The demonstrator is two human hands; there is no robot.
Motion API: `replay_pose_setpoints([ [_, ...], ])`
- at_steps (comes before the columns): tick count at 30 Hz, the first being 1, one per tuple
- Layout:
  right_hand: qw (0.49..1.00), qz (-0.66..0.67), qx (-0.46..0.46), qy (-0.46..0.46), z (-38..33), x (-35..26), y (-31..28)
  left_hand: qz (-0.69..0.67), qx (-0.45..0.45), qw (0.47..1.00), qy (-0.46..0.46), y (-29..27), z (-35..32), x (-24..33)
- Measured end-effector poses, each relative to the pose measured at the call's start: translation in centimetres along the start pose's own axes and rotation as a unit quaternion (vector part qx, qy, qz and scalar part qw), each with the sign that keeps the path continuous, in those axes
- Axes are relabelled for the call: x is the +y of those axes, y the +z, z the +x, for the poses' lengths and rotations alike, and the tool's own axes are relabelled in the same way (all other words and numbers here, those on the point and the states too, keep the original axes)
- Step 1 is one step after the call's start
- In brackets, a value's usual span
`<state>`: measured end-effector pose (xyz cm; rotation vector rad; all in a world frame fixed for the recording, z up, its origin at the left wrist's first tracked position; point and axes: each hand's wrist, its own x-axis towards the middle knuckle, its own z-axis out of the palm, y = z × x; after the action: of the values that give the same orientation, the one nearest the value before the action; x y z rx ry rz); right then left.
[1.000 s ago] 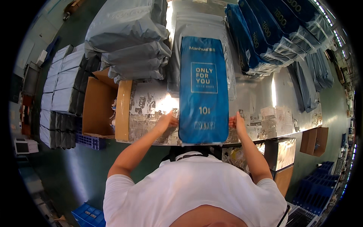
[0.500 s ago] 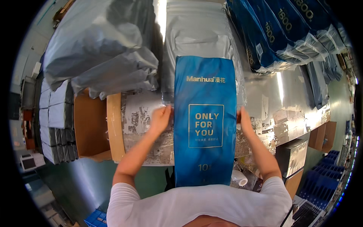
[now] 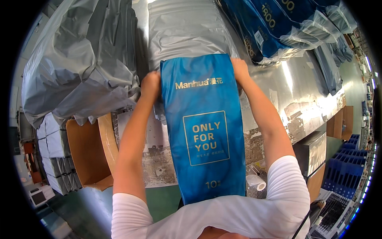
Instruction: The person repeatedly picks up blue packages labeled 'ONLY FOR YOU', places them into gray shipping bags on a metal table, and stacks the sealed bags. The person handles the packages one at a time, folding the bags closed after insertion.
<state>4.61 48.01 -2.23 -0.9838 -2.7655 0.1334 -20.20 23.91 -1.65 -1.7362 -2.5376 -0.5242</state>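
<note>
A tall blue plastic-wrapped pack with gold print stands tilted in front of me, its lower end close to my body. My left hand is closed at the pack's far left side, with its fingertips hidden. At the far right corner my right hand wraps round the edge, fingers partly behind the pack. Just beyond and partly under the pack lies a flat grey plastic bag. A strip of grey plastic also shows below my left hand.
Large grey bags rise at the left above an open cardboard box. More blue packs stand at the far right on the worn metal table. A white roll sits by my right arm, near a dark box.
Both hands have moved away from me along the sides of the pack to its far end. The pack has turned slightly, and the view has shifted.
</note>
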Motion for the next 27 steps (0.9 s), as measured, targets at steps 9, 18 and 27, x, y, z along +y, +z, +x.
replay_pose_setpoints([
  [9, 0.993, 0.069, 0.021, 0.097, 1.6, -0.9, -2.5, -0.146, 0.142, 0.975, -0.084, -2.3, 2.2, 2.3],
  [18, 0.987, 0.106, 0.067, 0.101, -7.7, -3.7, -0.7, -0.085, -0.026, 0.964, -0.252, 0.8, -4.3, 2.7],
  [27, 0.936, 0.001, -0.352, 0.001, -19.6, -3.6, -6.1, -0.057, -0.267, 0.952, -0.138, -1.9, -17.4, 6.2],
])
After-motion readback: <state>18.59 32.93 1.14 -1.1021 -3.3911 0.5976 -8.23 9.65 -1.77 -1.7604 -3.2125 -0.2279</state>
